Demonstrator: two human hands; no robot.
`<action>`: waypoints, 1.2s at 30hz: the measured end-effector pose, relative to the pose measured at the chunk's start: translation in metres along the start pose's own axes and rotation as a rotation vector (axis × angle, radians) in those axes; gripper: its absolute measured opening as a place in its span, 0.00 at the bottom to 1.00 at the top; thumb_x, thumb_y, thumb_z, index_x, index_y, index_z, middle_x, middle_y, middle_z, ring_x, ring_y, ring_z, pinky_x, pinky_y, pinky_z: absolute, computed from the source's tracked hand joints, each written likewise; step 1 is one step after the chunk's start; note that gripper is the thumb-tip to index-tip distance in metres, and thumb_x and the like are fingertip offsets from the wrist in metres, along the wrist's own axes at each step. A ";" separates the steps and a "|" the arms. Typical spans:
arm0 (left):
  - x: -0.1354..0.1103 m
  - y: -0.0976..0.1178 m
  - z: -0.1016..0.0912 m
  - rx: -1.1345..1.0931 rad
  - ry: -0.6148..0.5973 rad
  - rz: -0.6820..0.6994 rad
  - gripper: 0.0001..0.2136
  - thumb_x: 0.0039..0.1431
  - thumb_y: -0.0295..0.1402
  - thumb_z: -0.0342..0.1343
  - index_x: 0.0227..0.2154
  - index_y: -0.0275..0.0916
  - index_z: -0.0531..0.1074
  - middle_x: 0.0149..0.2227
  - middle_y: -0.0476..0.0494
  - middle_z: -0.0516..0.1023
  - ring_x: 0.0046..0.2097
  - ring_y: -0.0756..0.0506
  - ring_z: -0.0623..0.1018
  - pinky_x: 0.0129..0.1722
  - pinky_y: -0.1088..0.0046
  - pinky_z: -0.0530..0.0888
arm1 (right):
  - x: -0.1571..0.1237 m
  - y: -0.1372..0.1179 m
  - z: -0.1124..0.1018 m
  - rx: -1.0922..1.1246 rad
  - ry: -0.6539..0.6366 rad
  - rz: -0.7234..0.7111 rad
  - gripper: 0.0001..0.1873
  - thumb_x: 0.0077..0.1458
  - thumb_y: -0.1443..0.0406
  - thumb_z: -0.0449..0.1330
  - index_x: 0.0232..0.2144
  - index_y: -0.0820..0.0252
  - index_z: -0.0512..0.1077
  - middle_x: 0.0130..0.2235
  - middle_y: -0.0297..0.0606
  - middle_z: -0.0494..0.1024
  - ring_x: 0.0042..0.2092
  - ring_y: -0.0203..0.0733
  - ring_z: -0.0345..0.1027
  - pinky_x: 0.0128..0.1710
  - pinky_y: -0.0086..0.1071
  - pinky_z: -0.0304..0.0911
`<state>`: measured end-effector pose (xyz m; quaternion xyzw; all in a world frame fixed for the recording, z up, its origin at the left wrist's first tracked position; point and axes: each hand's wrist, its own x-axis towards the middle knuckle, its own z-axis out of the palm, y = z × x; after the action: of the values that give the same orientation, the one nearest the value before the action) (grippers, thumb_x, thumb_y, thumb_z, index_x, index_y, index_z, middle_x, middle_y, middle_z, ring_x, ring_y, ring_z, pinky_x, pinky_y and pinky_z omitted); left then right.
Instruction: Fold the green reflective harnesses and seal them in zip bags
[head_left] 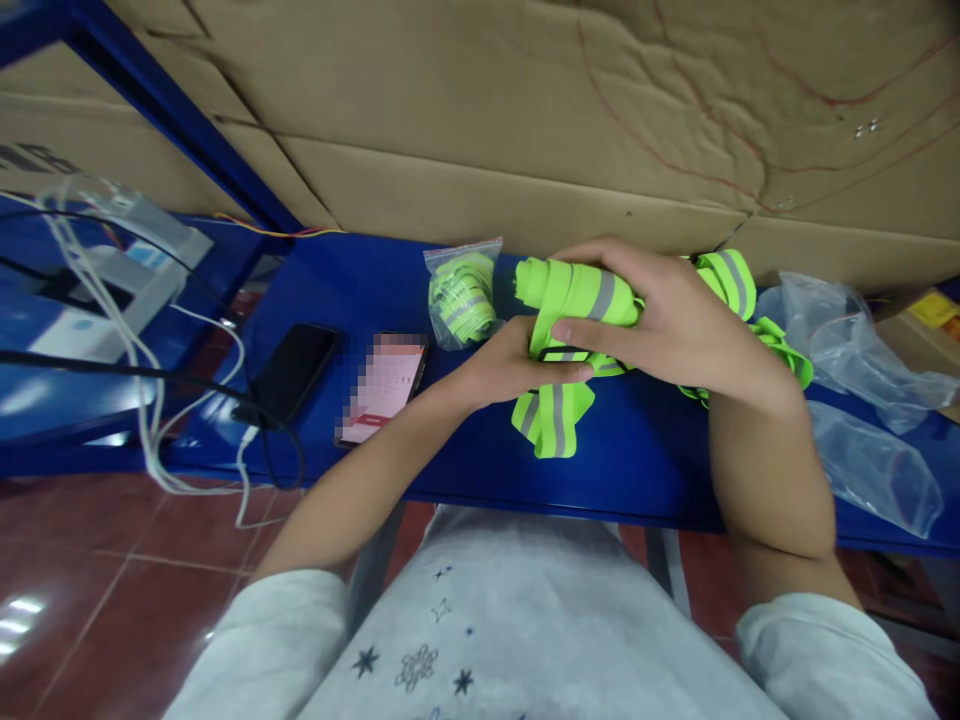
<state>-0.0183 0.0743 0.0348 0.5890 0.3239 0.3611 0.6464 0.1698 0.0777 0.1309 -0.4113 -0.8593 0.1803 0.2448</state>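
A neon-green strap with grey reflective stripes [574, 290] is partly rolled above the blue table [360, 285]. My right hand [667, 320] lies over the roll with its fingers closed around it. My left hand [517, 365] grips the strap from below, thumb pressed on a black buckle. Loose ends of the strap [551, 420] hang down onto the table. More of the same strap [739, 285] lies behind my right wrist.
A sealed clear bag holding a folded green strap [461, 295] lies left of my hands. Two phones [296, 370] [382, 385] rest on the table's left part, with white and black cables beside them. Empty clear bags [847, 330] lie at the right. Cardboard lines the back.
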 end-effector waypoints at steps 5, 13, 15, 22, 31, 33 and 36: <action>-0.002 0.002 0.002 0.196 0.037 0.043 0.22 0.51 0.43 0.72 0.44 0.34 0.78 0.38 0.45 0.82 0.41 0.43 0.80 0.41 0.69 0.76 | 0.001 0.011 -0.002 -0.037 -0.041 0.030 0.25 0.57 0.44 0.65 0.52 0.45 0.77 0.49 0.32 0.83 0.49 0.53 0.78 0.48 0.44 0.70; -0.002 0.003 0.008 0.213 0.127 0.123 0.16 0.52 0.43 0.70 0.34 0.35 0.76 0.28 0.50 0.74 0.30 0.50 0.71 0.32 0.74 0.68 | 0.003 0.024 -0.005 -0.040 -0.056 0.071 0.27 0.55 0.42 0.66 0.48 0.51 0.78 0.41 0.36 0.84 0.41 0.49 0.76 0.42 0.38 0.68; -0.003 0.005 0.009 0.205 0.177 0.151 0.16 0.52 0.42 0.70 0.34 0.35 0.76 0.29 0.50 0.75 0.31 0.49 0.72 0.33 0.73 0.69 | 0.004 0.025 -0.003 -0.026 -0.026 0.077 0.26 0.56 0.42 0.65 0.44 0.55 0.79 0.39 0.37 0.83 0.40 0.48 0.75 0.42 0.37 0.67; 0.002 0.007 -0.005 0.213 0.176 -0.022 0.15 0.49 0.41 0.71 0.34 0.34 0.78 0.30 0.48 0.79 0.32 0.48 0.76 0.33 0.72 0.71 | 0.009 0.027 0.008 0.083 0.019 0.076 0.23 0.60 0.44 0.63 0.39 0.57 0.80 0.39 0.37 0.83 0.40 0.46 0.75 0.44 0.38 0.68; 0.014 -0.012 -0.012 0.269 0.290 0.034 0.15 0.49 0.42 0.71 0.32 0.35 0.80 0.32 0.47 0.83 0.35 0.45 0.80 0.34 0.72 0.73 | 0.013 0.040 0.014 0.259 0.036 0.170 0.23 0.56 0.43 0.66 0.38 0.56 0.81 0.41 0.38 0.84 0.46 0.53 0.77 0.49 0.48 0.73; 0.013 -0.013 -0.009 0.190 0.270 -0.017 0.17 0.46 0.41 0.73 0.35 0.35 0.81 0.35 0.45 0.85 0.37 0.43 0.82 0.36 0.70 0.76 | 0.012 0.040 0.015 0.356 0.056 0.185 0.24 0.56 0.43 0.67 0.40 0.56 0.81 0.43 0.38 0.84 0.49 0.55 0.77 0.52 0.50 0.73; 0.010 -0.011 -0.004 -0.028 0.169 -0.084 0.21 0.42 0.39 0.76 0.39 0.35 0.82 0.40 0.42 0.86 0.39 0.41 0.84 0.40 0.66 0.80 | 0.011 0.036 0.017 0.532 0.070 0.222 0.23 0.55 0.44 0.68 0.42 0.55 0.81 0.45 0.38 0.84 0.53 0.57 0.76 0.56 0.53 0.72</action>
<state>-0.0150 0.0847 0.0238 0.5332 0.3967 0.3867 0.6393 0.1763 0.1062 0.1015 -0.4303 -0.7225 0.4108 0.3523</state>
